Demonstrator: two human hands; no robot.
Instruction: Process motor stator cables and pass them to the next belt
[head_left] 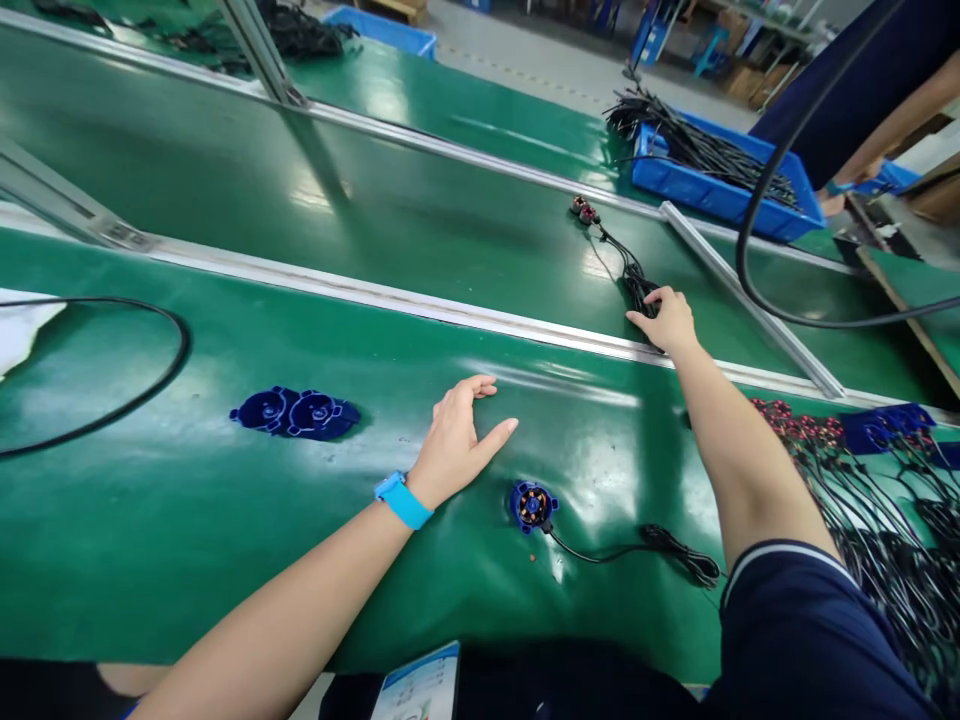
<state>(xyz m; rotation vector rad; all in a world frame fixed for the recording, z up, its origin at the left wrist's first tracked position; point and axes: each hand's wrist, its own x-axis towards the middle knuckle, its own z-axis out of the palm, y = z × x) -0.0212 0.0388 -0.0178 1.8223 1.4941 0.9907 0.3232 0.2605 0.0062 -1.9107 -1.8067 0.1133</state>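
Observation:
My left hand (459, 445), a blue band on its wrist, hovers over the green bench with thumb and fingers apart, holding nothing. Just right of it lies a round blue motor housing (532, 506) with copper coils inside; its black cable (675, 553) ends in a tied bundle. Across the metal rail, my right hand (667, 318) reaches to a black cable bundle (637, 285) on the belt. Its thumb and fingers are spread beside the bundle, and part of the cable is hidden behind them. Two small copper-wound coils (583, 210) sit at that cable's far end.
Two joined blue housings (296, 413) lie left on the bench. At right are piled coils with cables (810, 430) and more blue housings (885, 428). A blue crate (720, 205) of black cables stands beyond the belt, near another person's arm (900, 120). Metal rails (420, 303) border the belt.

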